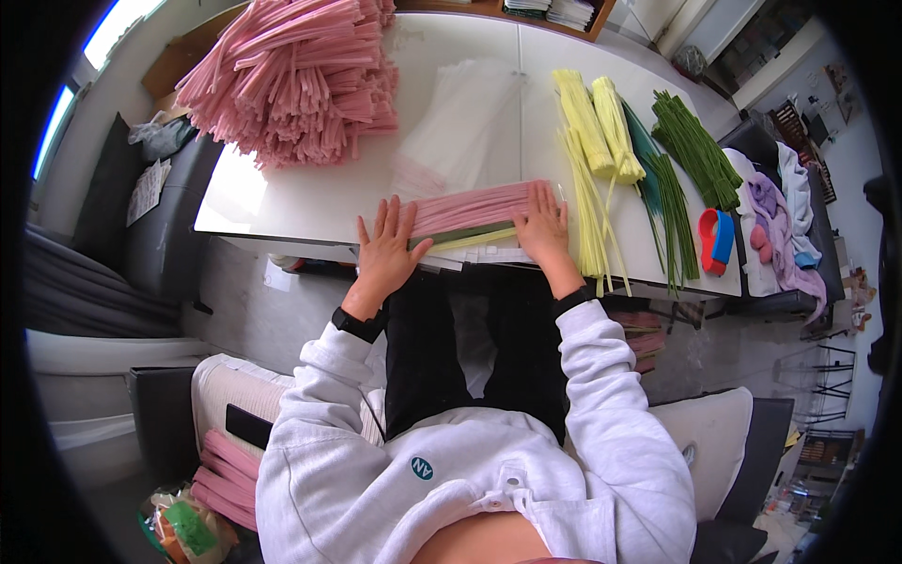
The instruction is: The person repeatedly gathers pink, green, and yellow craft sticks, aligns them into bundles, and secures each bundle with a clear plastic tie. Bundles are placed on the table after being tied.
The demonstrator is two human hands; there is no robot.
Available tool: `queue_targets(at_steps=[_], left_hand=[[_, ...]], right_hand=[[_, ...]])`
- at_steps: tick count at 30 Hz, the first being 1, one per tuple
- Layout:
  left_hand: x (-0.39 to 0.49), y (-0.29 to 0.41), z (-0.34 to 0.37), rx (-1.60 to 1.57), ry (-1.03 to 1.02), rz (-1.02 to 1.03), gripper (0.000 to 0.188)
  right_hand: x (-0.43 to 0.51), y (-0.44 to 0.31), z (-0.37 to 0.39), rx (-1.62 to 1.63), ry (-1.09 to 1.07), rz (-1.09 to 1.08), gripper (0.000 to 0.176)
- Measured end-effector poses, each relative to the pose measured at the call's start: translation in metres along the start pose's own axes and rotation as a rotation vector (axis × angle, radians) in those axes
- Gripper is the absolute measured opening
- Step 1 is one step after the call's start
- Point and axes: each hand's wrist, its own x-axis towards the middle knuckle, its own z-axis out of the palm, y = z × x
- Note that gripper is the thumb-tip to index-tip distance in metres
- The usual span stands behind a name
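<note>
Both palms lie flat on a clear plastic bag at the table's near edge, fingers spread. In the bag are pink chenille stems (472, 209), with a strip of green stems (458, 234) and a strip of yellow stems (479, 239) along the near side. My left hand (391, 243) presses the left end, its thumb over the green and yellow strips. On the right end rests my right hand (544, 229), fingertips near the pink stems' ends. White strips (493, 254) show under the bag's near side, partly hidden.
A tall pile of pink stems (303, 84) covers the white table's (282, 204) far left. Empty clear bags (461, 120) lie mid-table. Rightward are yellow bundles (586, 130), green bundles (694, 144) and a red-and-blue tape dispenser (716, 241). A black phone (248, 425) rests on the seat.
</note>
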Motion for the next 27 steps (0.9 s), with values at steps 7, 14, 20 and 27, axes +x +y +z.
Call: queue_targets(at_steps=[7, 14, 20, 27], left_hand=[[0.004, -0.017, -0.012, -0.1, -0.181, 0.004, 0.063], [0.03, -0.048, -0.053, -0.311, -0.39, -0.055, 0.038], [-0.006, -0.01, -0.07, -1.336, -0.704, -0.42, 0.03], [-0.048, 0.022, -0.085, -1.759, -0.44, -0.205, 0.044]], right_hand=[[0.002, 0.018, 0.003, -0.062, 0.042, 0.095, 0.072], [-0.035, -0.004, -0.032, 0.144, 0.463, -0.041, 0.049], [-0.124, -0.071, -0.033, 1.197, -0.655, 0.35, 0.051], [-0.104, -0.052, -0.054, 1.881, -0.448, 0.23, 0.018]])
